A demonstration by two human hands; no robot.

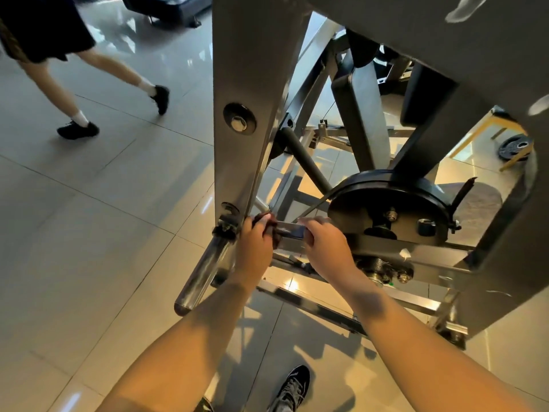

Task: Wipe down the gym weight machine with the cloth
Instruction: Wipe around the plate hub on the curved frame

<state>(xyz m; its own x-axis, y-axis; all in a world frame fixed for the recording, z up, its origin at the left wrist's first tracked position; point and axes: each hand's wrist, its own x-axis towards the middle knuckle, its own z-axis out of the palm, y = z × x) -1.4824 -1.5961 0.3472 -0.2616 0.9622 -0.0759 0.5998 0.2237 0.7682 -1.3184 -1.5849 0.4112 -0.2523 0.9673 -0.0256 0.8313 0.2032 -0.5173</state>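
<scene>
Reaching down with both arms, the person works at the low front corner of the machine (246, 84), a grey steel frame that fills the right and upper part of the view. The left hand (255, 242) has its fingers curled round the cloth (271, 230), a small dark reddish wad, and presses it against the near end of a flat horizontal bar (292, 233), just where that bar meets the wide sloping upright. The right hand (323, 242) sits just beside it on the same bar, fingers wrapped over the top edge and thumb underneath, so that only a short stretch of bare metal shows between the two hands. A chrome peg (205, 272) sticks out from the upright below and left of the left hand, angled down toward the floor (89, 233). A large bolt (239, 118) with a dark washer sits higher on the upright. To the right of the right hand, a black disc (386, 203) is mounted on the frame, with nuts and a small shaft on its near face. Farther back, a dark pad (359, 114) is fixed to an inner member. A weight plate (514, 147) lies on the tiles at the far right, behind the frame. The person's own dark shoe (292, 388) is planted on the glossy tiles below the forearms. At upper left, well apart from the machine, a second person (89, 69) in dark shorts, white socks and black shoes is in mid-stride.
</scene>
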